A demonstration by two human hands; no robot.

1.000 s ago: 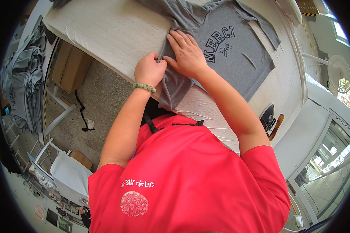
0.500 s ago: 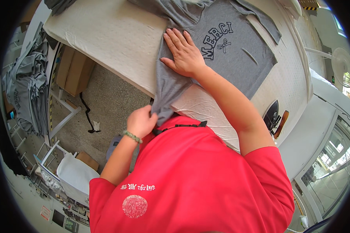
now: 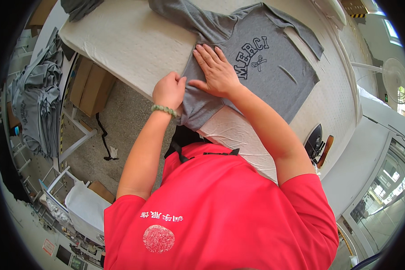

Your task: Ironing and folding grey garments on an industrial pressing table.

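Note:
A grey sweatshirt (image 3: 274,85) with dark lettering and a small bow design across the chest lies spread on the pale covered table (image 3: 126,49). My right hand (image 3: 216,72) rests flat on it, fingers stretched out and thumb apart, beside the lettering. Close by on the left, my left hand (image 3: 168,92), with a green bead bracelet on its wrist, is closed at the cloth's left edge. Its fingertips are curled out of sight, and the thumb meets the cloth. Below the two hands, a loose part of the sweatshirt droops over the table's near edge.
An iron (image 3: 315,139) with a brown handle stands at the table's right side. Stacked grey garments (image 3: 38,99) hang on a rack at the left. Cardboard boxes (image 3: 92,85) sit below the table, and a white fan (image 3: 396,78) stands at far right.
My left hand has moved up from the drooping cloth near my waist to the sweatshirt's left edge. The drooping part has slackened and sits higher. My right hand stays flat on the sweatshirt.

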